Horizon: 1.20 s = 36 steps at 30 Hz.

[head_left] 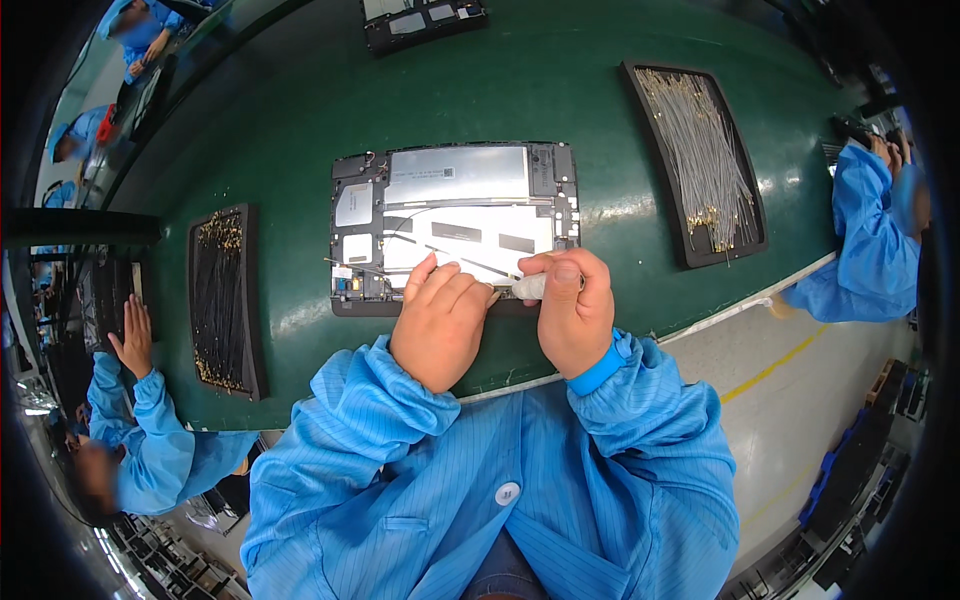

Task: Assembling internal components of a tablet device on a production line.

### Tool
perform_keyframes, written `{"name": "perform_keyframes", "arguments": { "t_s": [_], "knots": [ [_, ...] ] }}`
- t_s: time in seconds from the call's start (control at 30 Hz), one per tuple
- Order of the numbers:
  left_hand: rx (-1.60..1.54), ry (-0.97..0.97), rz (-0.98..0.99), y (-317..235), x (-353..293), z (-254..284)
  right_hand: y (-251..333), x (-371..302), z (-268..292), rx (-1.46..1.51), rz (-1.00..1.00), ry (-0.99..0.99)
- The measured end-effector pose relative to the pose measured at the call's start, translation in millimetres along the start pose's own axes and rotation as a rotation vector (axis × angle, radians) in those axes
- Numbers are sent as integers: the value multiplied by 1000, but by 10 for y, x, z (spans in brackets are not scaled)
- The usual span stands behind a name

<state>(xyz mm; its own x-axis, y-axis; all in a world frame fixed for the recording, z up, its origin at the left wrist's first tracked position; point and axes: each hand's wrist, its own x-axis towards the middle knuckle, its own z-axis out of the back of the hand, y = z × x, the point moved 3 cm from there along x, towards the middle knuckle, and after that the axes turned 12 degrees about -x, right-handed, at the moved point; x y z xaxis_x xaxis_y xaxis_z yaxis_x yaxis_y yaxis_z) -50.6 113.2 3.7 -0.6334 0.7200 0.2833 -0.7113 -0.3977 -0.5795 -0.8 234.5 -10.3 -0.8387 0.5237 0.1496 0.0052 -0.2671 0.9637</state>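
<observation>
An opened tablet-like device (455,218) lies before me, showing a silver battery (458,174), a white panel and dark circuit parts. Over its lower edge rests my left hand (440,325), fingers bent and close together; what they pinch is hidden. A thin dark cable (352,266) runs from the device's left side toward those fingers. My right hand (578,300) pinches at the lower right of the white panel, with a whitish covering like a finger cot (528,287) at a fingertip. A slim black strip or cable (460,256) slants across the panel to these fingertips.
Left on the green table (290,250) stands a black tray (256,330) of thin black cables with gold ends. A second tray (684,250) with grey cables stands at the right. Another opened device (424,24) lies at the far edge. Co-workers sit on both sides.
</observation>
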Motion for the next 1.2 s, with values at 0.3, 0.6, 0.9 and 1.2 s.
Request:
{"name": "perform_keyframes", "arguments": {
  "t_s": [0.3,0.6,0.9,1.2],
  "knots": [
    [56,43,-13,28,-31,45,398,177,-121,-464,316,294],
    [355,-510,455,737,-36,882,190,305,268,172,-528,-49],
    [-914,-437,1051,1115,-429,867,84,161,342,55,-952,781],
    [-1987,-571,802,388,-22,755,629,470,-648,249,-737,510]
  ]
}}
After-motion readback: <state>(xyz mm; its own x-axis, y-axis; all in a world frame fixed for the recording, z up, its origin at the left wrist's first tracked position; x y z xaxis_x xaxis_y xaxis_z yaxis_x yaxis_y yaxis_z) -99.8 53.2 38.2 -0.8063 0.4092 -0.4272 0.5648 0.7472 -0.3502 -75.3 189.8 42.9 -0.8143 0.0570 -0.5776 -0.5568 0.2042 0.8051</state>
